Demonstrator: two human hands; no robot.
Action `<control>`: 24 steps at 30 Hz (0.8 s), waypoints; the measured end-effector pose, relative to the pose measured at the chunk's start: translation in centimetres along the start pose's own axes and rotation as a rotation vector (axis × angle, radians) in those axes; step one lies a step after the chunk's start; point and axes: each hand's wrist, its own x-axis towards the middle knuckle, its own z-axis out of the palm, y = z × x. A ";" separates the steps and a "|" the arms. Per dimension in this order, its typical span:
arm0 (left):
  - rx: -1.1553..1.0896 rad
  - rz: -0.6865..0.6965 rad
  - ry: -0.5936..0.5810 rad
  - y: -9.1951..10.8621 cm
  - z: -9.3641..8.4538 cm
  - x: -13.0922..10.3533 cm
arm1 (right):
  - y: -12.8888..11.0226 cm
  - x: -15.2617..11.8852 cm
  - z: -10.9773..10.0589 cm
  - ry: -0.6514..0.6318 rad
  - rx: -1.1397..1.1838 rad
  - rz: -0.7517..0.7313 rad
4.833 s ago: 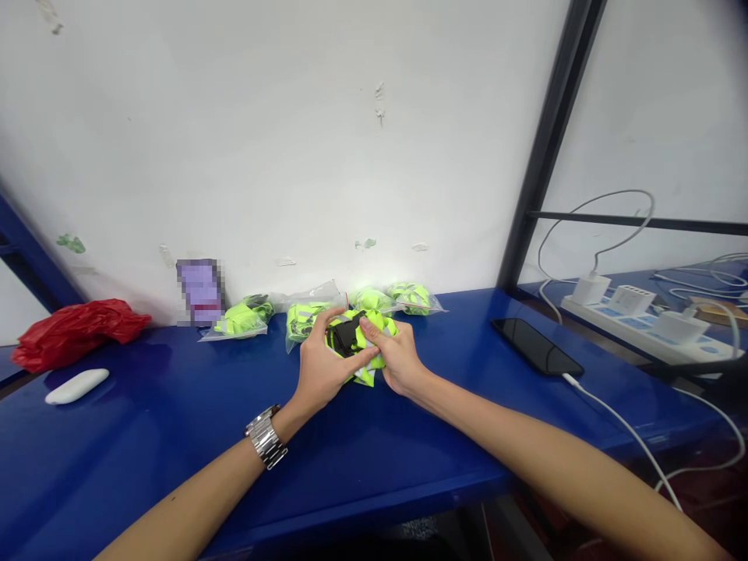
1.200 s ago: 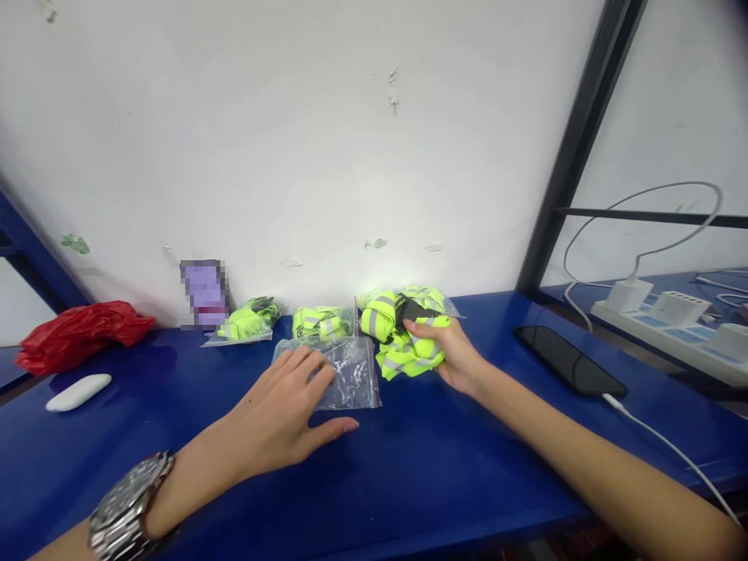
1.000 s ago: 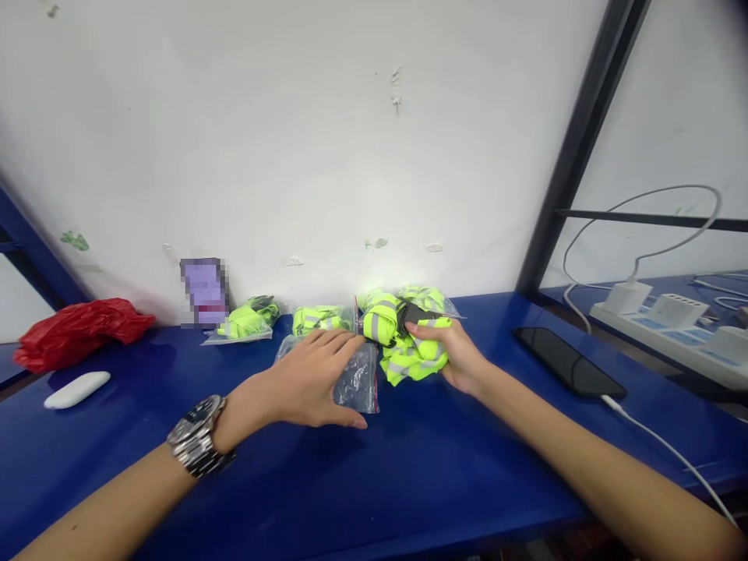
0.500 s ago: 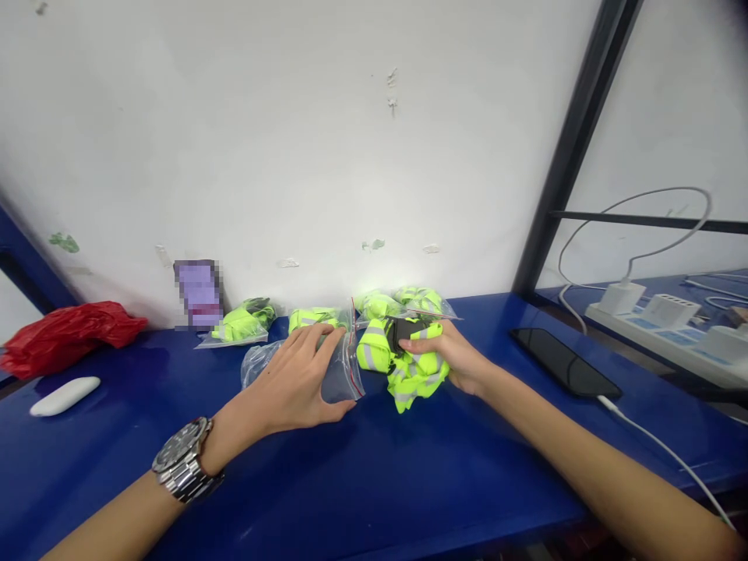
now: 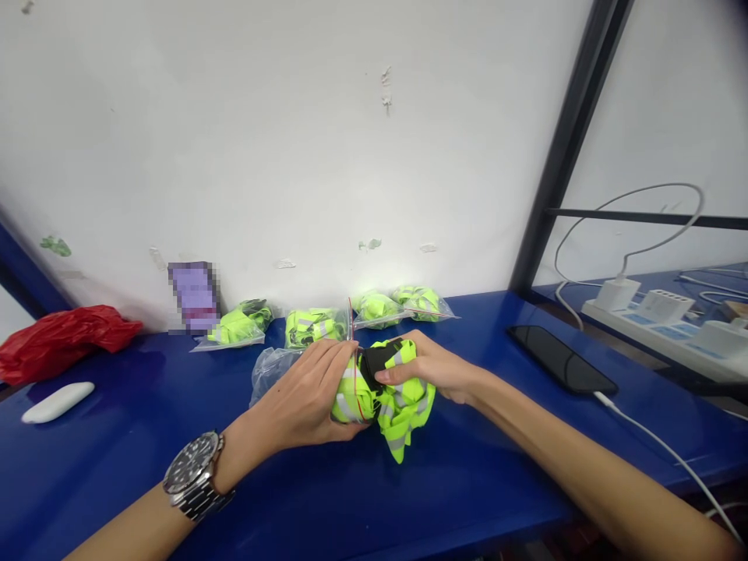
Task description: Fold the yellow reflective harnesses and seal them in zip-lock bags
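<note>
Fingers (image 5: 336, 360) of the left hand (image 5: 304, 397) are holding a clear zip bag (image 5: 272, 366) open while the right hand (image 5: 435, 370), closed round a neon bundle (image 5: 397, 401) above the table (image 5: 409, 483), should be feeding it in squarely.

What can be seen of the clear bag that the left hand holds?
The clear bag is thin, see-through plastic with a red line at its mouth, crumpled and lying on the blue table. Its closed end trails left of the left hand, flat and empty as far as it shows. The left hand grips the mouth, which points right and is open around one end of the neon yellow strap bundle. The right hand holds that bundle at the mouth. The rest of the bundle hangs outside.
</note>
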 end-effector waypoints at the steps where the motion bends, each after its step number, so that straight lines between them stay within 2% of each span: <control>1: -0.013 0.009 0.003 0.1 0.0 0.0 | 0.0 0.1 0.0 -0.035 0.008 0.021; 4: -0.038 0.027 -0.009 0.5 -0.1 0.2 | 0.2 0.4 0.4 -0.113 0.047 0.029; 6: -0.042 0.038 -0.020 0.7 -0.2 0.4 | 0.6 0.7 0.7 -0.117 0.031 -0.009; 8: -0.041 0.050 -0.033 0.7 -0.1 0.5 | 1.0 0.8 1.2 -0.078 -0.028 -0.052; 12: -0.039 0.048 -0.078 0.6 -0.1 0.5 | 1.3 1.0 2.0 0.083 -0.097 -0.126; 17: -0.048 0.055 -0.100 0.0 -0.2 0.5 | 1.5 1.2 2.3 -0.081 -0.058 -0.100; 19: 0.028 0.094 -0.058 -0.6 -0.4 0.6 | 1.8 1.3 2.4 -0.021 0.023 -0.105; 21: 0.122 0.119 0.037 -1.2 -0.7 0.7 | 1.9 1.3 2.5 0.083 0.136 -0.092; 23: 0.179 0.111 0.113 -1.3 -1.1 0.6 | 1.9 1.3 2.4 0.177 0.240 -0.064; 24: 0.181 0.096 0.113 -1.2 -1.2 0.5 | 1.9 1.2 2.3 0.217 0.280 -0.060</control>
